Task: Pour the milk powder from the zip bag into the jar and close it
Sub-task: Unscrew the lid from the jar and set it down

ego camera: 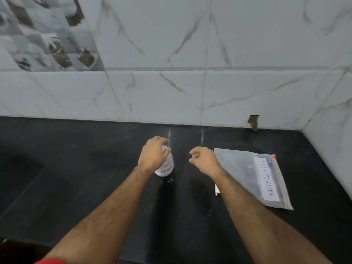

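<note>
A small clear jar [166, 166] with a white handwritten label stands on the black counter [76, 178] near the middle. My left hand [153, 155] covers its top from above, fingers wrapped around the upper part; the lid is hidden under the hand. My right hand [204, 160] hovers just right of the jar, fingers loosely curled, holding nothing I can see. The flat zip bag [247, 174] labelled "MILK POWDER" lies on the counter to the right, partly under my right forearm.
A few white specks of powder [170, 180] lie on the counter by the jar's base. The marble-tiled wall [190, 82] runs along the back and turns at the right corner. The counter's front edge [22, 244] is at the lower left.
</note>
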